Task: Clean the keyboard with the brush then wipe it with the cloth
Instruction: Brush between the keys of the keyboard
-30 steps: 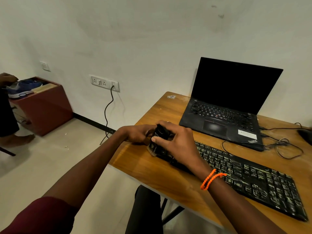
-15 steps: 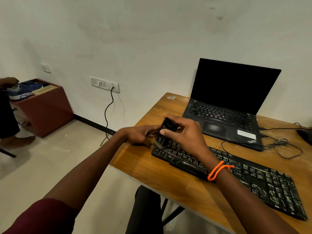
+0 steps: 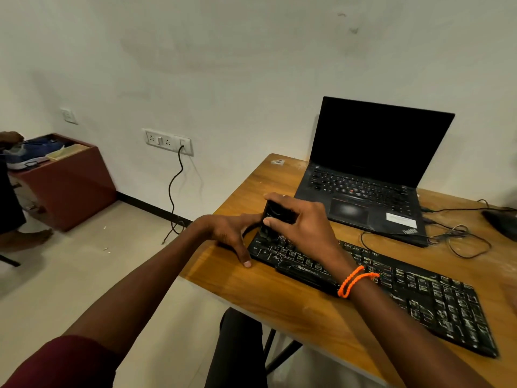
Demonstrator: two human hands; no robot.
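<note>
Resting at mid-frame, the left hand (image 3: 229,233) lies against the keyboard's (image 3: 391,289) left end, thumb straight on the table (image 3: 251,292) near its left edge. Right of it, the right hand (image 3: 302,228) grips the brush (image 3: 272,217) over the leftmost keys.

We cannot see the brush's (image 3: 275,219) bristles, which blur under the right hand (image 3: 303,224). That wrist hides part of the keyboard (image 3: 419,298). At far right, the picture's edge cuts off a dark object (image 3: 503,224).
</note>
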